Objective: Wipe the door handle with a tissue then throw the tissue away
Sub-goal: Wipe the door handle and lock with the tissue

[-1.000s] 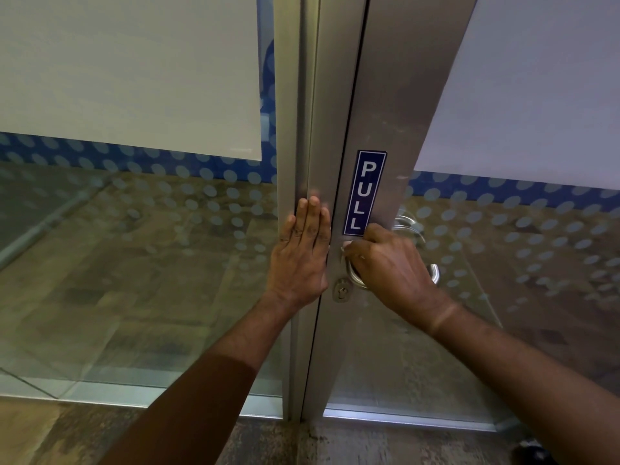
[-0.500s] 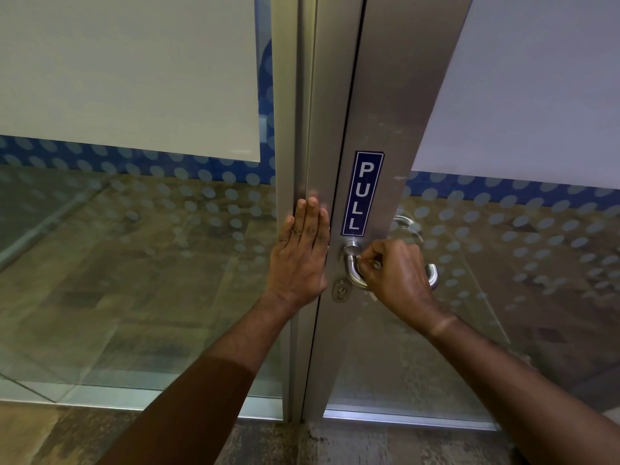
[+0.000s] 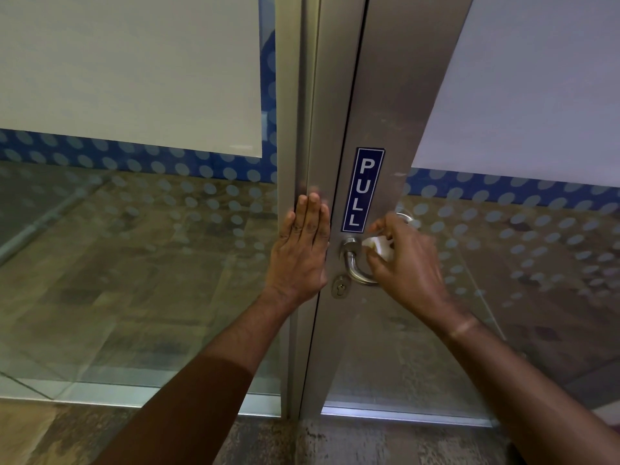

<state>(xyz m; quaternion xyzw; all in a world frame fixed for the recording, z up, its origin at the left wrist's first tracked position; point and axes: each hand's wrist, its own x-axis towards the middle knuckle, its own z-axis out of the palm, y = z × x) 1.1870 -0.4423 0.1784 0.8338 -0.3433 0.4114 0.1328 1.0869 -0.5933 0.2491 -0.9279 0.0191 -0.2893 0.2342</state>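
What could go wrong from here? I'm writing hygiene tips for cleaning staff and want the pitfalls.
1. The tissue is a small wad pinched in the right hand, so bare fingers may touch the door handle while wiping.
2. The lower curve of the handle sits behind that hand and could get skipped.
3. The left hand lies flat across the frame and door edge; if the door swings, fingers might get caught in the gap.
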